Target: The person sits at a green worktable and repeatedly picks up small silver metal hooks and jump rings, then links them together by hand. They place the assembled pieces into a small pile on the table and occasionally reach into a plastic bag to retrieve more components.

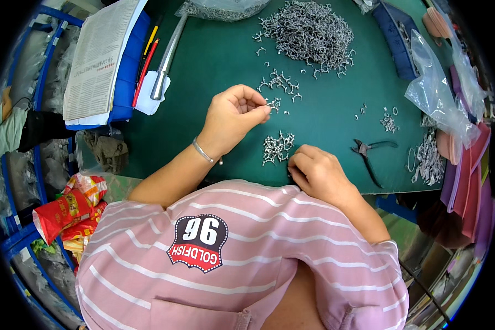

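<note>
My left hand point(231, 118) is raised over the green table, thumb and forefinger pinched on a small silvery open ring. Just beyond its fingertips lie a few loose open rings point(276, 103). My right hand point(320, 171) rests at the table's near edge with curled fingers. Whether anything sits inside them is hidden. Beside it, to the left, is a small heap of shiny open rings point(278, 147). Farther out lies a scattered group of similar rings point(280, 82), and past that a large pile of grey metal rings point(311, 36).
Black-handled pliers point(368, 157) lie at right, near small piles of metal parts point(428, 159) and a clear plastic bag point(440, 93). A blue bin point(393, 38) stands far right. At left are a tapered metal rod point(168, 60), pens point(146, 71) and papers point(99, 60) on a blue tray.
</note>
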A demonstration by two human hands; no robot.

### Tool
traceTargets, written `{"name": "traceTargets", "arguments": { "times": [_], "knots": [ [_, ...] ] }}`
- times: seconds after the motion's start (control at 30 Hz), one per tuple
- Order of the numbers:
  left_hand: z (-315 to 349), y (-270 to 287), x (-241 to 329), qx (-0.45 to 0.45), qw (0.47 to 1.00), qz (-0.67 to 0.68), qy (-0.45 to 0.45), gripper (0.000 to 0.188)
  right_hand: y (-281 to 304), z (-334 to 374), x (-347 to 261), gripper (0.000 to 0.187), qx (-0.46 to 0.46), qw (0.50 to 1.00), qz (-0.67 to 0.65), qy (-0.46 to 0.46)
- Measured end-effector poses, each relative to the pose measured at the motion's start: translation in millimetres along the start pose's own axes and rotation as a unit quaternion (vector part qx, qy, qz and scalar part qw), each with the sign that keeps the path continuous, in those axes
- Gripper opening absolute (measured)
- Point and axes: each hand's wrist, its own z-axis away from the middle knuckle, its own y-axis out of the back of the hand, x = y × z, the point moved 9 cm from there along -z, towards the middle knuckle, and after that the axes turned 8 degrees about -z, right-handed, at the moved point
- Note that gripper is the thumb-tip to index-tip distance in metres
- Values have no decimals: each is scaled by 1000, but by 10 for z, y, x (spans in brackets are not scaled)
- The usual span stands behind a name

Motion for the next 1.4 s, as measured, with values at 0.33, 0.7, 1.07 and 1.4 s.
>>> {"name": "traceTargets", "arguments": {
  "times": [0.33,0.7,1.07,1.4],
  "knots": [
    [48,59,29,18,999,43,-16,11,-135,-251,-286,30,66,981,6,183],
    [179,-103,66,-46,995,81,-24,13,360,-394,-51,18,254,943,-207,62],
    [157,-103,-3,-38,993,106,22,12,363,-307,62,15,255,908,-325,65],
    [176,-157,-16,-74,989,121,34,15,204,-343,195,19,220,867,-447,-20]
  ]
}}
